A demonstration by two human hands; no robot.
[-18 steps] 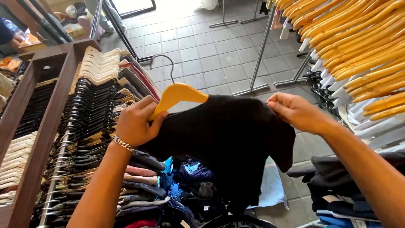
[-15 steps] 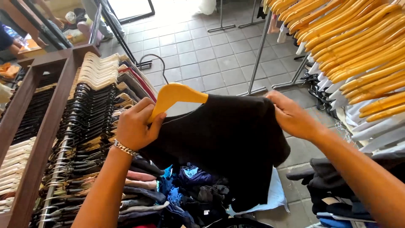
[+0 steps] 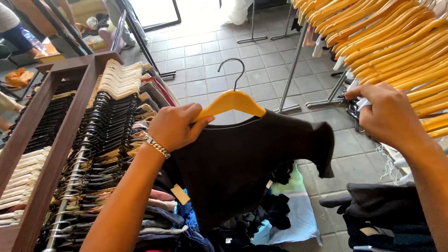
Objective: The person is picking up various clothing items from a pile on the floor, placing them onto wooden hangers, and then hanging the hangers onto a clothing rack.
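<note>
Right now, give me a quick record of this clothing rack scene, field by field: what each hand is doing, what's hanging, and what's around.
left hand: grips the shoulder end of a yellow wooden hanger
garment: black top hangs on that hanger, pale tag dangling at its left edge
right hand: among the row of yellow hangers on the right rack, off the top
left rack: crowded with black and cream hangers
below: pile of clothes
floor: grey tiles

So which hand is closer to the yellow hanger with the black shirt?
Left. The left hand grips the yellow hanger; the right hand is off at the rack's hangers.
</note>
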